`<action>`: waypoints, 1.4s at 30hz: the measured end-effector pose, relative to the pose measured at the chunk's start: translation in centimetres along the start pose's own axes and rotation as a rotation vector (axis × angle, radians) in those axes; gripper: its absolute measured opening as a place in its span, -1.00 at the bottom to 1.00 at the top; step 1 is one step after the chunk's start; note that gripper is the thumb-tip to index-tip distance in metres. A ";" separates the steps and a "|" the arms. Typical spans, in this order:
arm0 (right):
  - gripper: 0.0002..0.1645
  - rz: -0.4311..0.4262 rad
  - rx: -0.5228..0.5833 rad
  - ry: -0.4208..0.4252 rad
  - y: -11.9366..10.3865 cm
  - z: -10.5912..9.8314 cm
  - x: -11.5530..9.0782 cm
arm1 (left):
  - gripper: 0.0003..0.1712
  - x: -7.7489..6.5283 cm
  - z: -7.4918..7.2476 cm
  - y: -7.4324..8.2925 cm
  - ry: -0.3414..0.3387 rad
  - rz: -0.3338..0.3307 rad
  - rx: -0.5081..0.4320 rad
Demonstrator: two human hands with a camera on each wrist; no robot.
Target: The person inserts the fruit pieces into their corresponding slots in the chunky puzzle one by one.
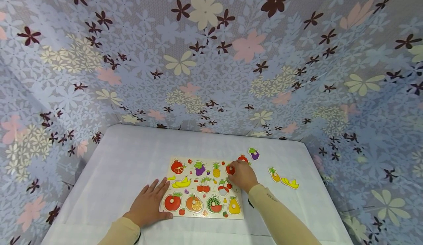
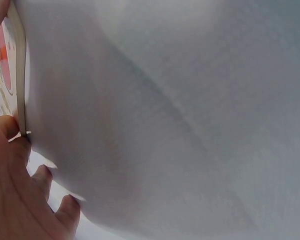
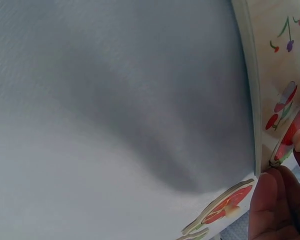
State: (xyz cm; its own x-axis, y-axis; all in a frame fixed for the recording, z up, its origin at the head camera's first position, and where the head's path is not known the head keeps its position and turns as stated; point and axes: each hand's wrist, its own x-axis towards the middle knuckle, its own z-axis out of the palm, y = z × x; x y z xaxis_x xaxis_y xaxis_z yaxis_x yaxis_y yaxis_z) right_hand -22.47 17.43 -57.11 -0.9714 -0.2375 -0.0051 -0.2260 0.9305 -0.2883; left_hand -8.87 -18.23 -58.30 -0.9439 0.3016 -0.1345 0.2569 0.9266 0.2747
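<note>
A wooden fruit puzzle board (image 1: 209, 214) lies flat on the white-covered table. My right hand (image 1: 242, 175) is at its upper right corner, where thumb and fingers pinch a red strawberry puzzle piece (image 1: 230, 169). The right wrist view shows this strawberry piece (image 3: 293, 132) against the board, its pale knob beside a fingertip. My left hand (image 1: 150, 203) rests with spread fingers along the board's left edge. Knobbed apple (image 1: 172, 202), orange (image 1: 194, 203), watermelon (image 1: 214, 204) and pear (image 1: 234, 205) pieces sit in the bottom row.
Beyond the board's right side lie loose pomegranate (image 1: 242, 158), grape (image 1: 254, 154), pineapple (image 1: 274, 175) and banana (image 1: 289, 183) pieces. A flower-patterned curtain (image 1: 211, 72) surrounds the table (image 1: 132, 146) at the back and sides.
</note>
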 end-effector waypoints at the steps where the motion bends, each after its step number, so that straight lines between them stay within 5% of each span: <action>1: -0.50 0.000 0.003 0.000 -0.1 0.0 -0.1 | 0.30 0.0 -0.1 0.0 0.001 0.001 -0.006; 42: -0.49 0.020 -0.053 0.024 -0.3 -0.5 -0.6 | 0.28 -0.2 -0.6 0.5 0.005 0.009 -0.017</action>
State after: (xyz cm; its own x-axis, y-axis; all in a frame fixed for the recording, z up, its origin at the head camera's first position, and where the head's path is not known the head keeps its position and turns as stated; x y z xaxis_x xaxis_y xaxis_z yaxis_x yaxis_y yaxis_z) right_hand -21.88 17.44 -56.60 -0.9771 -0.2124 0.0131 -0.2094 0.9486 -0.2373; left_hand -8.62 -17.96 -57.60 -0.9427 0.3084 -0.1276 0.2614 0.9200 0.2921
